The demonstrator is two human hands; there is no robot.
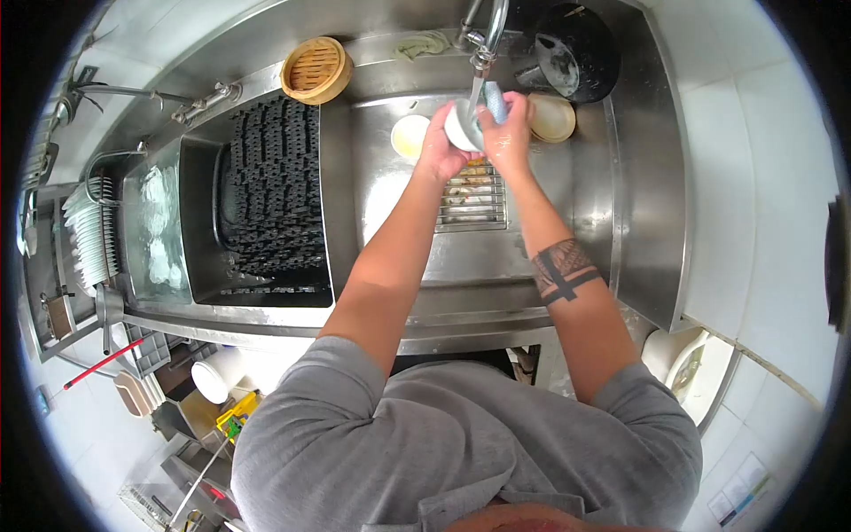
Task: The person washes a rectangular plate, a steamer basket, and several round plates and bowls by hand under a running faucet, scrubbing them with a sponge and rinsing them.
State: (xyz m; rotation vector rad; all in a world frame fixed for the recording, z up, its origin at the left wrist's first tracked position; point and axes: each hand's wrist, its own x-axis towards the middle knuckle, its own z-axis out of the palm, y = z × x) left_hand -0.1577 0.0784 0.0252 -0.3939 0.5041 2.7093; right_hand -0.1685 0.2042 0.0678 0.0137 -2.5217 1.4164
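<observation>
Under the running faucet point(483, 58), my left hand point(440, 149) holds a small white bowl point(461, 129) by its outer side, the bowl tilted toward the right. My right hand point(507, 133) is at the bowl's opening with a light blue cloth point(495, 101) in its fingers. Water runs down between the hands. Just left of them a second white bowl point(410, 136) lies in the metal sink. Below the hands is a metal drain grate point(472, 211) with food bits near its top.
A bamboo steamer point(316, 70) sits on the sink's back left edge, near a greenish cloth point(423, 44). Behind right are a black wok point(596, 55) and a round pale container point(552, 119). Black racks point(277, 191) fill the left basin; white plates point(90, 232) stand farther left.
</observation>
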